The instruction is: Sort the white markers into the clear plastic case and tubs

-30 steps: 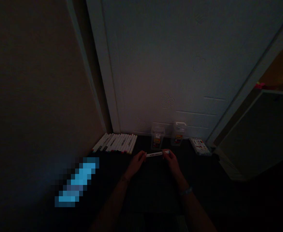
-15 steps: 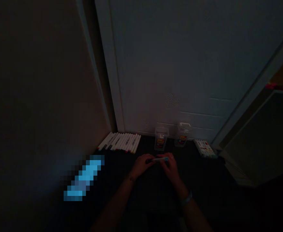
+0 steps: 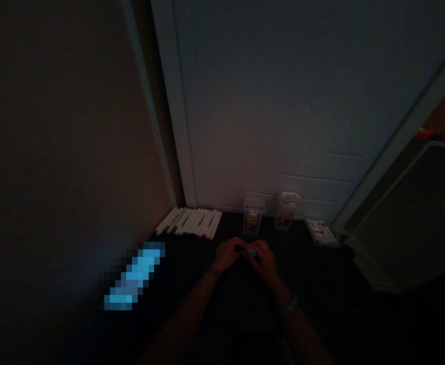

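A marker (image 3: pixel 251 252) with a light blue end and a dark end is held between my two hands, low over the dark table. My left hand (image 3: pixel 227 255) is closed around the dark end. The fingers of my right hand (image 3: pixel 265 261) are closed on the light blue end, and a ring and a wristband show on that arm. Much of the marker is covered by the fingers. Just beyond my hands stands a clear plastic container (image 3: pixel 253 215) with a colourful label.
Several white markers (image 3: pixel 192 223) lie in a row at the back left. A second clear container (image 3: pixel 286 213) with a handle stands by the white wall (image 3: pixel 253 101). A flat marker set (image 3: pixel 321 232) lies at the back right. A blurred bright blue shape (image 3: pixel 135 276) shows at left.
My hands have come closer together around the marker. It now shows less between them, and its light blue end has shifted left and turned toward me.
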The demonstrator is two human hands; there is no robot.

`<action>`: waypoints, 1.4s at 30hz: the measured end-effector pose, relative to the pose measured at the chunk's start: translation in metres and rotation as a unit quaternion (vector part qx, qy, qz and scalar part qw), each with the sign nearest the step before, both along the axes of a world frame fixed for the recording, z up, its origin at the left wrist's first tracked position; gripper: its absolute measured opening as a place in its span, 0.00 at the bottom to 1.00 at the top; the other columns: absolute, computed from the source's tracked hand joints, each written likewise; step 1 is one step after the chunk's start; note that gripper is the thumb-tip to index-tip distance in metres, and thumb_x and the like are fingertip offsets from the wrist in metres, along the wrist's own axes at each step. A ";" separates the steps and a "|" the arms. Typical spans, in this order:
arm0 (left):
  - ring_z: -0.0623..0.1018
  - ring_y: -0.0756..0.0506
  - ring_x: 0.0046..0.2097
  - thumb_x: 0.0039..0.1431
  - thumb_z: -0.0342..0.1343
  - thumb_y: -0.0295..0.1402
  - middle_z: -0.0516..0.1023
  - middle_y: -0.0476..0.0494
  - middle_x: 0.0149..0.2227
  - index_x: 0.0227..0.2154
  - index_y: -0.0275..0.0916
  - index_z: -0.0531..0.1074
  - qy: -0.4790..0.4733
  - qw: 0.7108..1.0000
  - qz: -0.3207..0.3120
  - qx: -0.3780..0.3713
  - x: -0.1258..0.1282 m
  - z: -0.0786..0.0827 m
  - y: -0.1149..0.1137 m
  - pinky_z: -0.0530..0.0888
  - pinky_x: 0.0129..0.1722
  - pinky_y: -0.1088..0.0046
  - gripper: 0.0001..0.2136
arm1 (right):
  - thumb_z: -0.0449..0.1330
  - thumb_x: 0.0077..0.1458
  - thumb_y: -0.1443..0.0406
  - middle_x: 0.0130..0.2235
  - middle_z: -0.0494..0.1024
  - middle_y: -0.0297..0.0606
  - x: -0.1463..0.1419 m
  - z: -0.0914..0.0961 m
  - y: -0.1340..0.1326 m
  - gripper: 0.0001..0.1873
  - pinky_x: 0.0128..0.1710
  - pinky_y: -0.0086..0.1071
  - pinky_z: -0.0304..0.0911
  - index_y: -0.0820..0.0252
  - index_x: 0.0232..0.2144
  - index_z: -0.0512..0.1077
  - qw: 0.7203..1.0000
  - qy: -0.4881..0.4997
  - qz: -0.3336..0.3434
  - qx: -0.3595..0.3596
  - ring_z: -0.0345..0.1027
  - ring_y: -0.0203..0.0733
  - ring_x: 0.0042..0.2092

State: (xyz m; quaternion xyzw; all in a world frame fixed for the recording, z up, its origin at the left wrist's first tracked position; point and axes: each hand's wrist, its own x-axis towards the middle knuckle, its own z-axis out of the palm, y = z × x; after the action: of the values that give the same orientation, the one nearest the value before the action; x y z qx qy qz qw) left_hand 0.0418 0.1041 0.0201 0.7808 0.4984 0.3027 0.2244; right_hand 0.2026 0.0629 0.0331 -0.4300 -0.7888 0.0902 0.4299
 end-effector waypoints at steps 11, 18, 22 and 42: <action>0.72 0.47 0.45 0.50 0.58 0.31 0.74 0.51 0.41 0.38 0.46 0.73 0.007 1.000 0.009 0.019 0.002 -0.001 -0.002 0.66 0.45 0.73 0.11 | 0.55 0.56 0.61 0.37 0.72 0.37 0.000 0.000 0.000 0.15 0.41 0.37 0.59 0.49 0.47 0.68 1.000 0.000 0.001 -0.001 0.63 0.42 0.40; 0.72 0.47 0.46 0.51 0.57 0.31 0.74 0.51 0.42 0.38 0.45 0.73 0.015 1.000 0.006 0.014 0.001 0.002 -0.005 0.65 0.46 0.72 0.10 | 0.55 0.55 0.60 0.37 0.72 0.36 -0.001 0.001 0.001 0.15 0.42 0.36 0.59 0.49 0.46 0.68 1.000 0.008 0.008 -0.010 0.63 0.42 0.40; 0.72 0.47 0.46 0.52 0.56 0.31 0.74 0.51 0.43 0.39 0.47 0.73 0.014 1.000 -0.004 0.021 0.001 0.003 -0.006 0.65 0.46 0.72 0.11 | 0.55 0.55 0.61 0.39 0.73 0.36 -0.001 -0.001 0.002 0.14 0.43 0.37 0.58 0.49 0.45 0.69 1.000 0.008 0.004 -0.013 0.64 0.42 0.41; 0.70 0.47 0.48 0.53 0.54 0.30 0.71 0.51 0.46 0.42 0.47 0.71 0.050 0.998 -0.016 0.038 -0.003 -0.011 0.003 0.64 0.47 0.71 0.13 | 0.53 0.57 0.62 0.45 0.73 0.31 -0.002 -0.003 0.002 0.15 0.48 0.36 0.57 0.45 0.48 0.66 0.998 -0.039 -0.003 -0.051 0.65 0.39 0.46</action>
State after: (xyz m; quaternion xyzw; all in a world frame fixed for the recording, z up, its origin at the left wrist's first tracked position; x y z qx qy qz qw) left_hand 0.0385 0.1070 0.0094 0.8105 0.4850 0.2783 0.1744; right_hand 0.2004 0.0654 0.0297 -0.4568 -0.7978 0.1119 0.3771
